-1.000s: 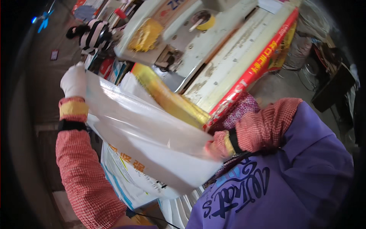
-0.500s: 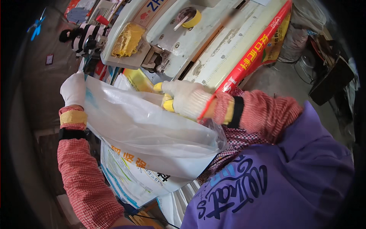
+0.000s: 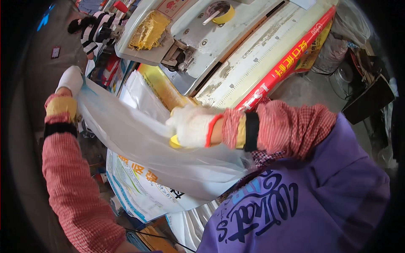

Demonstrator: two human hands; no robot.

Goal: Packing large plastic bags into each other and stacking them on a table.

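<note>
My left hand (image 3: 70, 81), in a white knit glove, is closed on the far left corner of a plastic bag (image 3: 126, 130). The bag is translucent and stretched slantwise towards my body. Over its middle, my right hand (image 3: 190, 126), in a white glove with yellow fingertips, is curled against the film and pinches it; motion blurs the fingers. A white printed sack (image 3: 139, 192) with orange and black lettering hangs below the film, its upper part covered by it. Where the film and the sack join, I cannot make out.
An industrial sewing machine (image 3: 206, 46) stands across the far side, with a yellow cloth (image 3: 145, 31) and a tape roll (image 3: 223, 14) on it. A red-and-yellow printed sheet (image 3: 291, 59) lines the table edge. Folded white sacks (image 3: 192, 223) lie below. A striped doll-like figure (image 3: 90, 33) sits far left.
My left hand has moved left and slightly farther away, drawing the bag's corner with it. My right hand has come nearer and a little left. The film is pulled into a narrower, longer band.
</note>
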